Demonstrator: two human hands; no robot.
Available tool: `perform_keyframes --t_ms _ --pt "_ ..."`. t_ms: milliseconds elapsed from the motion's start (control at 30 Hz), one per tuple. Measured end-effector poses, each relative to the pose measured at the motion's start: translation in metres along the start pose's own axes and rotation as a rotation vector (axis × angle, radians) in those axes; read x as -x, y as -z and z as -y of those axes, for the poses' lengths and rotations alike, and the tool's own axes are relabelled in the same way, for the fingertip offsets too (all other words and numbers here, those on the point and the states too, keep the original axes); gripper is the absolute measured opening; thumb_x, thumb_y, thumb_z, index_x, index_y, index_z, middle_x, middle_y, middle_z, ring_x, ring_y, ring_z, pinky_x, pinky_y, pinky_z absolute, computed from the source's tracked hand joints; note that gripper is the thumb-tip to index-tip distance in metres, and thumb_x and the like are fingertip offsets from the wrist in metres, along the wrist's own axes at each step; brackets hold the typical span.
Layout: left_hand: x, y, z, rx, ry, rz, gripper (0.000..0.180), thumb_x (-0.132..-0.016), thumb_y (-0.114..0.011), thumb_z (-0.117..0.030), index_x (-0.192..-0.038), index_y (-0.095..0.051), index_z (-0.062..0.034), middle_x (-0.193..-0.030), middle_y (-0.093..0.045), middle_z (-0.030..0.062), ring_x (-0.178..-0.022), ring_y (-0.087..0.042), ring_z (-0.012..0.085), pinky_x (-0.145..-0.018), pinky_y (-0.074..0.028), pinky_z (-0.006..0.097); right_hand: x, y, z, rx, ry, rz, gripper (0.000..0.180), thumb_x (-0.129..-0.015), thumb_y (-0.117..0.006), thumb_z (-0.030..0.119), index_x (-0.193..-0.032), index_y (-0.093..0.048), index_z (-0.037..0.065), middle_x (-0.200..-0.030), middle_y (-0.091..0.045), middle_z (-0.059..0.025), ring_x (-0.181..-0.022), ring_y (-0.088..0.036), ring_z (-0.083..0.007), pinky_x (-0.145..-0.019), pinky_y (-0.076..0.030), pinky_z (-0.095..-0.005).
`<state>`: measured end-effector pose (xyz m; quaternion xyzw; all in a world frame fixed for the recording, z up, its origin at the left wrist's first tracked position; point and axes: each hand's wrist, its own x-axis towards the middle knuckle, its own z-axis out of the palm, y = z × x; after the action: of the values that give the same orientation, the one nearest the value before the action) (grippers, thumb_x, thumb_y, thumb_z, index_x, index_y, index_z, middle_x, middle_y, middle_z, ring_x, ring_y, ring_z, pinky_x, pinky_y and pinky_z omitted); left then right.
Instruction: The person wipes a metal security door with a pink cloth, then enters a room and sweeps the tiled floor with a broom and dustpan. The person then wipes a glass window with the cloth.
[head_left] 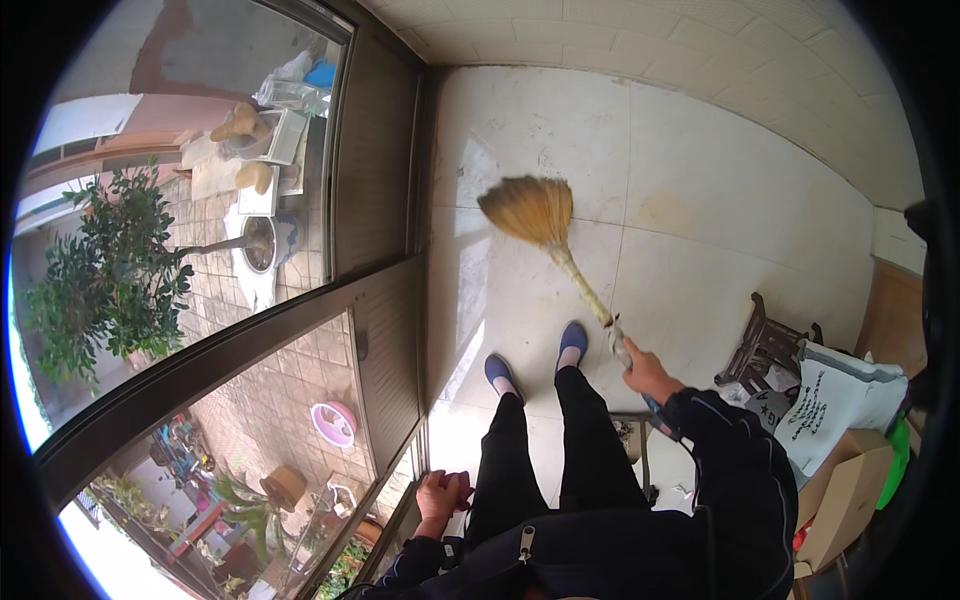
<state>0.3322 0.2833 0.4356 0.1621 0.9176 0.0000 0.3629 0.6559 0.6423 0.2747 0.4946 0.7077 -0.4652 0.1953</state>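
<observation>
My right hand (650, 372) is closed round the handle of a straw broom (535, 212). The broom slants away to the upper left, its fan of yellow bristles darkened at the tips and lying over the pale tiled floor (690, 270). Low beside my left leg, my left hand (437, 497) is closed on a small dark red thing (463, 490), perhaps cloth, whose kind I cannot make out. My feet, in blue slip-on shoes (573, 338), stand between the two hands, short of the bristles.
Along the left runs a dark-framed glass door (385, 140); through it show a potted tree (110, 265) and a pink basin (334, 424). At the right are a dark wooden stool (762, 335), a white printed bag (835, 400) and a cardboard box (850, 500). A tiled wall (640, 40) closes the far side.
</observation>
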Motion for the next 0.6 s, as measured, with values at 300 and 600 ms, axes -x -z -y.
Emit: perform_keyframes --t_ms 300,600 --pt "-0.004 0.014 -0.003 -0.038 -0.040 -0.056 0.035 -0.074 -0.069 -0.030 -0.095 -0.067 -0.0029 -0.090 -0.066 0.0142 -0.083 -0.065 0.0310 -0.074 -0.053 0.039 0.068 0.053 0.000 -0.107 0.118 -0.018 0.073 -0.071 -0.059 0.014 -0.140 -0.034 0.007 -0.078 -0.060 -0.0252 -0.076 -0.059 -0.0436 -0.071 -0.047 -0.0485" --pt "0.025 -0.008 0.000 -0.038 0.007 -0.065 0.032 -0.073 -0.069 -0.031 -0.090 -0.066 -0.0045 -0.088 -0.065 0.0137 -0.082 -0.064 0.0323 -0.075 -0.052 0.040 -0.275 0.162 0.134 -0.109 0.082 -0.352 0.054 -0.075 -0.057 0.012 -0.128 -0.046 0.007 -0.095 -0.063 -0.0261 -0.096 -0.059 -0.0424 -0.082 -0.049 -0.0446"
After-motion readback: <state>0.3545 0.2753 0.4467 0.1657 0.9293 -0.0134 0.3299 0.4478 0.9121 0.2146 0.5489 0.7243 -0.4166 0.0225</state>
